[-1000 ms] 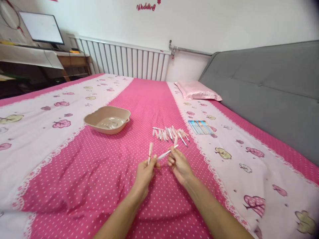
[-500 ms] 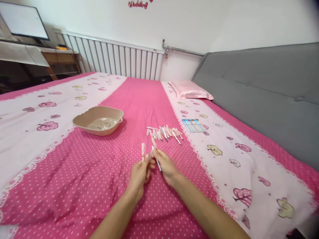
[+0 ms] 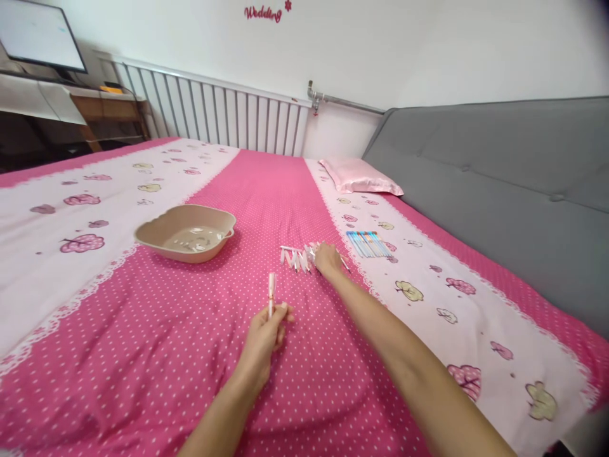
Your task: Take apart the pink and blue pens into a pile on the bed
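Note:
Upright between the thumb and fingers of my left hand [image 3: 266, 330] is a pen [image 3: 271, 289] with a pale pink cap and a thin reddish band. My right hand [image 3: 328, 259] is stretched out over a loose pile of pens and pen parts [image 3: 297, 260], white and pale pink, some with dark tips. It covers the right half of that pile. Its fingertips point away from me, so whether they grip anything is hidden. Just right of the pile lies a neat row of blue-and-clear pens [image 3: 370, 245].
A beige basin [image 3: 164, 247] with small white pieces inside stands on the left of the pink dotted bedspread [image 3: 228, 368]. A pink pillow [image 3: 359, 176] lies by the grey headboard [image 3: 495, 152]. A white radiator [image 3: 204, 108] runs along the wall. At far left, a monitor [image 3: 40, 35] sits on a desk.
My right hand has moved away from my left, forward onto the pile; the white stick and pink piece it held no longer show there. My left hand keeps the pen in about the same place.

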`<state>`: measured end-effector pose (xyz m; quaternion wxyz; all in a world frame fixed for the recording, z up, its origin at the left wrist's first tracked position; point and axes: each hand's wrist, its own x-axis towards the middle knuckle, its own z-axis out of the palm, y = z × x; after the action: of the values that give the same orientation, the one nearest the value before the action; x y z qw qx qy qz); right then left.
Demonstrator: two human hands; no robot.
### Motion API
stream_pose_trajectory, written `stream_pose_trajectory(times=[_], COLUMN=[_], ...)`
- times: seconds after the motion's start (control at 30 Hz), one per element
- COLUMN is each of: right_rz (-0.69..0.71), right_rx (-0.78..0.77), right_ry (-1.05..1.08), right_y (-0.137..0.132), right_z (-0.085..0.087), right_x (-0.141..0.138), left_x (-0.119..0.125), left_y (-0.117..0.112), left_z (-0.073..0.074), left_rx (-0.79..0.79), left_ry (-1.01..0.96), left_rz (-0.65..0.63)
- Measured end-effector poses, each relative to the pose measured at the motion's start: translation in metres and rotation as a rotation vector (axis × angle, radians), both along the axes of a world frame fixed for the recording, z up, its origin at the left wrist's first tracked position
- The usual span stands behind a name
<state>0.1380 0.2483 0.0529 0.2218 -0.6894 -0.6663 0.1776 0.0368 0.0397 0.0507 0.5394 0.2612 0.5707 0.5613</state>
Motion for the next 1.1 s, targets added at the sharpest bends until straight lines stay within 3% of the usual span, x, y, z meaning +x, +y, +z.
stream_pose_trajectory(times=[0.17,0.33,0.4,0.47,0.53,0.67,0.93,1.1], right_rz=[0.028,0.097,0.219,0.468,0.594,0.506,0.219,0.197], right_rx=[0.049,0.093,0.060,-0.174,-0.375,-0.353,-0.298,-0.312], right_ry=[-0.075,-0.040,0.072,0.493,0.758,0.993,1.145,1.177], right_y=[-0.008,-0.034,-0.061,-0.096,-0.130,-0.163,-0.144,-0.148], right_z=[-0.002,0.023,0.033,0.037,0.035,0.019,0.009,0.011], right_x=[0.005,0.020,0.024,0.026,0.025,0.020,0.037,0.038], left_x=[-0.001,-0.002,-0.001,0.002,0.008,0.017,0.013,0.016], left_y=[0.000,0.000,-0.002,-0.004,-0.005,-0.005,0.000,-0.003], left_z=[0.000,0.004,0.007,0.009,0.010,0.005,-0.007,0.000], left_rx=[0.002,0.012,0.022,0.063,0.106,0.191,0.179,0.148], left_ry=[0.013,-0.008,0.003,0.031,0.083,0.184,0.623,0.619], left_rz=[0.015,0.008,-0.022,-0.087,-0.164,-0.231,-0.086,-0.086])
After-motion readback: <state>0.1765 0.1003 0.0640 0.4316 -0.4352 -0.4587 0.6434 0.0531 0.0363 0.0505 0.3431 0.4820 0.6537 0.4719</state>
